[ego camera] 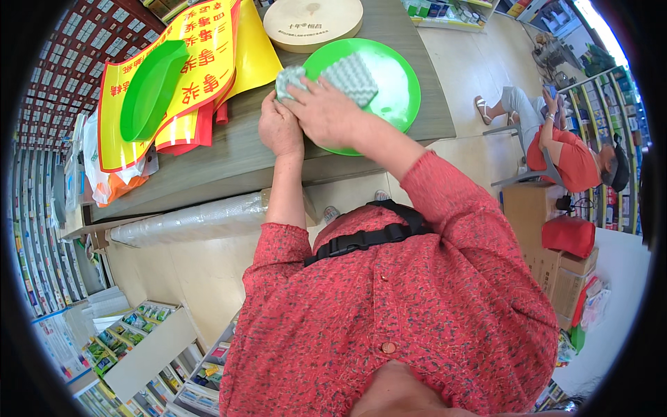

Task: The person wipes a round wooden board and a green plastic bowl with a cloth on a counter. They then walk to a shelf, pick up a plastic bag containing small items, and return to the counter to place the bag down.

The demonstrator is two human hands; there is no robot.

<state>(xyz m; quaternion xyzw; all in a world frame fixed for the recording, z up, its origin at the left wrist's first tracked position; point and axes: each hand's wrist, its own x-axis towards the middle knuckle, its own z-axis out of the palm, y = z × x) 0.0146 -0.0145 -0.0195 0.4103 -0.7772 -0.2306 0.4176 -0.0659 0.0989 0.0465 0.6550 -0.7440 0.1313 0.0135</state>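
My right hand (331,115) lies over a green-and-white patterned cloth (351,78), fingers bent onto its bunched left part. One flap of the cloth spreads across a round green plastic plate (398,83), whose surface shines with glare. At the plate's left rim, my left hand (282,127) is curled with its thumb against the cloth's bunched end. My right hand hides part of the rim and some of the left fingers. The plate rests on a grey wood-grain table (234,151).
Left of my hands, a green plastic dish (153,91) lies on yellow-and-red printed sheets (213,57). A round wooden board (312,21) bearing writing is behind the plate. A bubble-wrapped roll (193,221) lies below the table's front edge. At right, a person (565,156) sits near stocked shelves.
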